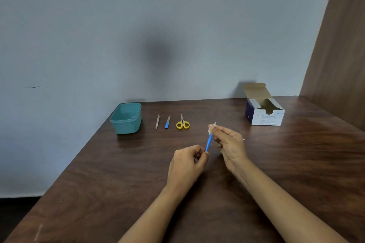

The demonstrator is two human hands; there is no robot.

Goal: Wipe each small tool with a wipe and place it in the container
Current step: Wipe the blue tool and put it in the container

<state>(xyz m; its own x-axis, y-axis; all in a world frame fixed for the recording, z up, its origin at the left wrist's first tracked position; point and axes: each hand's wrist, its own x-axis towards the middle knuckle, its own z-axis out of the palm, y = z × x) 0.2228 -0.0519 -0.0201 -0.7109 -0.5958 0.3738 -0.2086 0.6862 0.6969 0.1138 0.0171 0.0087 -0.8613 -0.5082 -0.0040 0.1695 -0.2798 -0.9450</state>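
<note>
My left hand [187,164] pinches the lower end of a slim blue-handled tool [208,142] held upright above the table. My right hand [229,144] pinches a small white wipe [211,127] around the tool's upper end, whose tip is hidden by the wipe. A teal plastic container [126,118] stands at the table's far left edge, with nothing visible inside. To its right lie, in a row, metal tweezers [157,121], a small blue-handled file [167,122] and yellow-handled scissors [182,123].
An opened white and blue box of alcohol swabs [264,113] stands at the far right of the brown wooden table [118,183]. A wooden panel [335,61] rises on the right. The wall runs directly behind the table.
</note>
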